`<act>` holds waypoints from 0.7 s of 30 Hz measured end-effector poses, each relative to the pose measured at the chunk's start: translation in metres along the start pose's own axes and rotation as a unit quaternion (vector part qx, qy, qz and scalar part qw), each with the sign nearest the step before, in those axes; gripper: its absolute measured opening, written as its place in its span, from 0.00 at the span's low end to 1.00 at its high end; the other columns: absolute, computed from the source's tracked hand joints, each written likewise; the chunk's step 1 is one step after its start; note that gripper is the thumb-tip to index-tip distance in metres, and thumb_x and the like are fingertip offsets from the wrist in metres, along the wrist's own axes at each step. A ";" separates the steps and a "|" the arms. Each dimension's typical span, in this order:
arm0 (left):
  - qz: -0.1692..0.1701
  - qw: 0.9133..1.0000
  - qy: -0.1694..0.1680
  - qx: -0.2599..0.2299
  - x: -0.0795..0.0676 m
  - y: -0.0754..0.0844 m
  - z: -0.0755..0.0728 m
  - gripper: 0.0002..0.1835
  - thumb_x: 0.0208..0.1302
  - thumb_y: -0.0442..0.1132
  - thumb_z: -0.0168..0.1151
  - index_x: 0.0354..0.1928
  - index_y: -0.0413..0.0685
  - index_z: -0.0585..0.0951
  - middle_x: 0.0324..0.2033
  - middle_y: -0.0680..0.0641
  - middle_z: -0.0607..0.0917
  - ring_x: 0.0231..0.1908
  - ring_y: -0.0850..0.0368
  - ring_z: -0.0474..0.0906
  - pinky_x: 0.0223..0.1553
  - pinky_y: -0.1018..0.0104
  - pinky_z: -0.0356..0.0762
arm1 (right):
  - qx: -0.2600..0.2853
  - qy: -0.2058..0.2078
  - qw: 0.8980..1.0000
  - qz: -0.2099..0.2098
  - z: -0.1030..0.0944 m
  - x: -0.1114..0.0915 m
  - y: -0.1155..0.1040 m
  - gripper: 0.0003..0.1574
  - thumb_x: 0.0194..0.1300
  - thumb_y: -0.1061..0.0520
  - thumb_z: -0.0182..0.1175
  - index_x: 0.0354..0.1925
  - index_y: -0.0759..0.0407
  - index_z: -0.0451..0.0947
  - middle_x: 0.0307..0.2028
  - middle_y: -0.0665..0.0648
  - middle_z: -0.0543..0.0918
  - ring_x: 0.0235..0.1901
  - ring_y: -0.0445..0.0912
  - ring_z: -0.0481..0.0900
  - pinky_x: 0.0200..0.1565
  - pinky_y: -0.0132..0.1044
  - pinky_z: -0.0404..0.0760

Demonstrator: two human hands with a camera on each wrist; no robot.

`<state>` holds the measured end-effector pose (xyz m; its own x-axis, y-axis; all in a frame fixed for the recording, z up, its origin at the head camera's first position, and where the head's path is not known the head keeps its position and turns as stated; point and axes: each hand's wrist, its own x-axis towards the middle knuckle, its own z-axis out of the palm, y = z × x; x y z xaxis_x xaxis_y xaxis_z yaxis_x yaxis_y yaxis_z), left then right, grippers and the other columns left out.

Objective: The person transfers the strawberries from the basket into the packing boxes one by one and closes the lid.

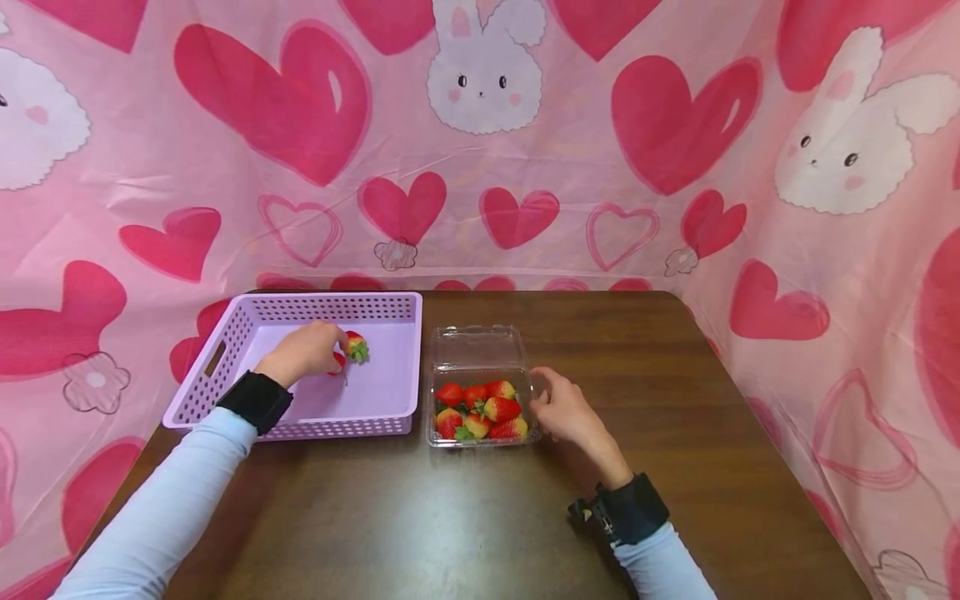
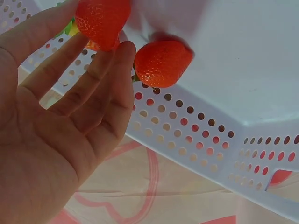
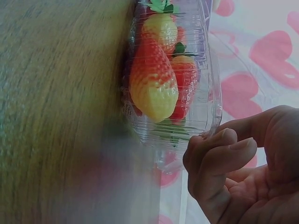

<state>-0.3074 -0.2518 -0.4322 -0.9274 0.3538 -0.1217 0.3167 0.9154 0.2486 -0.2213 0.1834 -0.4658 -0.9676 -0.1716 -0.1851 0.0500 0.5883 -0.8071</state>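
My left hand (image 1: 306,350) reaches down into a lilac plastic basket (image 1: 390,383) and pinches a red strawberry (image 2: 103,21) between thumb and fingertips. Just beside those fingers, another strawberry (image 2: 163,63) lies on the basket floor. From above, one strawberry with green leaves (image 1: 357,346) shows beyond the hand. My right hand (image 1: 566,406) grips the right rim of a clear plastic clamshell container (image 1: 480,346) with bent fingers, its fingertips (image 3: 226,137) right at the edge. Several red and yellow strawberries (image 1: 501,408) fill the container, whose lid stands open at the back.
Basket and container stand side by side on a brown wooden table (image 1: 450,517), a narrow strip of wood between them. The basket has perforated walls and a handle slot (image 1: 215,358) on its left. A pink curtain (image 1: 480,167) with hearts and rabbits hangs behind and around the table.
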 end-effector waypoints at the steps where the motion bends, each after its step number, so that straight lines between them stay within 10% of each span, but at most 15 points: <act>1: 0.003 1.000 -0.001 -0.003 0.000 0.001 0.000 0.12 0.53 0.29 0.74 0.42 0.40 0.89 0.41 0.36 0.88 0.40 0.41 0.79 0.42 0.48 0.80 | 0.000 0.000 1.000 0.000 0.000 0.000 0.000 0.34 0.72 0.65 0.62 0.73 0.60 0.67 0.23 0.59 0.79 0.16 0.52 0.75 0.22 0.39 0.77; 21: 0.012 1.000 0.000 -0.003 0.002 -0.004 0.006 0.14 0.50 0.22 0.69 0.40 0.38 0.88 0.35 0.38 0.86 0.35 0.44 0.78 0.38 0.53 0.78 | 0.002 0.000 1.000 -0.001 0.002 0.001 -0.002 0.34 0.72 0.66 0.61 0.72 0.61 0.67 0.23 0.59 0.78 0.16 0.51 0.74 0.21 0.39 0.77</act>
<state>-0.3093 -0.2535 -0.4392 -0.9192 0.3764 -0.1160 0.3384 0.9054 0.2563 -0.2224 0.1805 -0.4650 -0.9678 -0.1725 -0.1831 0.0491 0.5844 -0.8099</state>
